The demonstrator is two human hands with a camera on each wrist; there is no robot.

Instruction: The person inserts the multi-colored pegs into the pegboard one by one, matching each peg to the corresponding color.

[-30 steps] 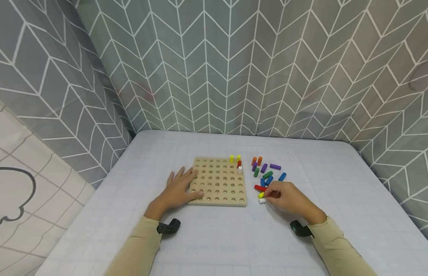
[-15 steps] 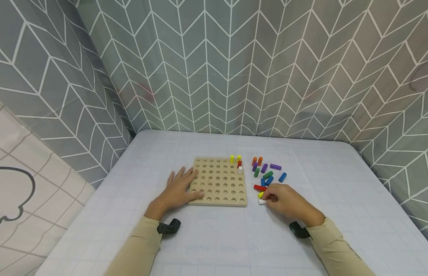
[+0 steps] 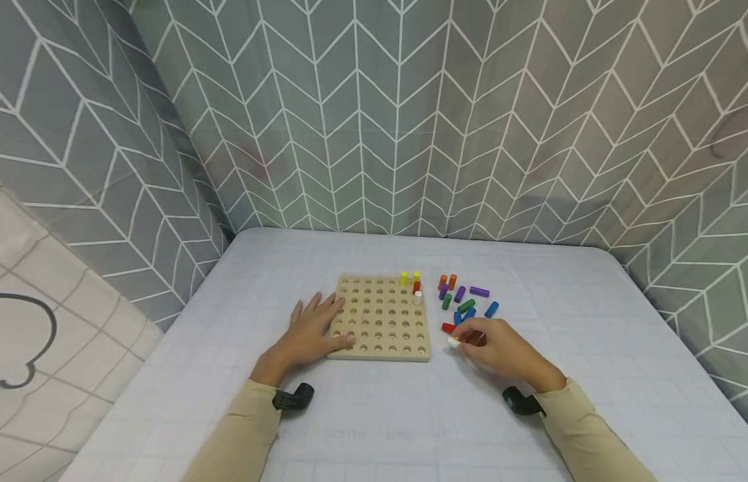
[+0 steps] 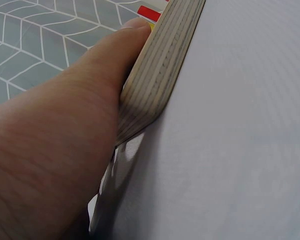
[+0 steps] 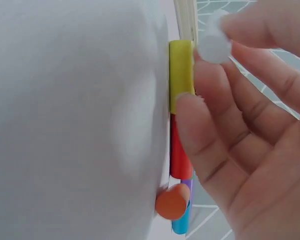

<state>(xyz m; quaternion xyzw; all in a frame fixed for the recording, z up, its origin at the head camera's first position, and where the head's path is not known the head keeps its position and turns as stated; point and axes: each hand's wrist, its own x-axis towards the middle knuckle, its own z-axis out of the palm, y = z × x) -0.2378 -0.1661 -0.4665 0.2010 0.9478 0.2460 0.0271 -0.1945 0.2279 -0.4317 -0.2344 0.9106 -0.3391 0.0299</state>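
My right hand (image 3: 500, 348) pinches a white peg (image 5: 215, 44) between thumb and fingers, just above the tablecloth to the right of the wooden pegboard (image 3: 371, 317). In the right wrist view a yellow peg (image 5: 180, 70) lies by the fingertips, end to end with a red peg (image 5: 181, 155). My left hand (image 3: 310, 335) rests on the board's left side, fingers spread and thumb over the near left corner. Two yellow pegs (image 3: 404, 278) stand at the board's far right corner. A red peg (image 3: 416, 287) and another white peg (image 3: 418, 298) stand along its right column.
Loose pegs lie right of the board: two orange pegs (image 3: 453, 281), purple pegs (image 3: 479, 292), green pegs (image 3: 466, 306) and blue pegs (image 3: 491, 309). A white cloth (image 3: 374, 402) covers the table. A patterned grey curtain (image 3: 374, 134) hangs behind it.
My right hand has taken hold of the white peg that lay nearest me and brought it slightly up and left. The left hand and the board have stayed in place.
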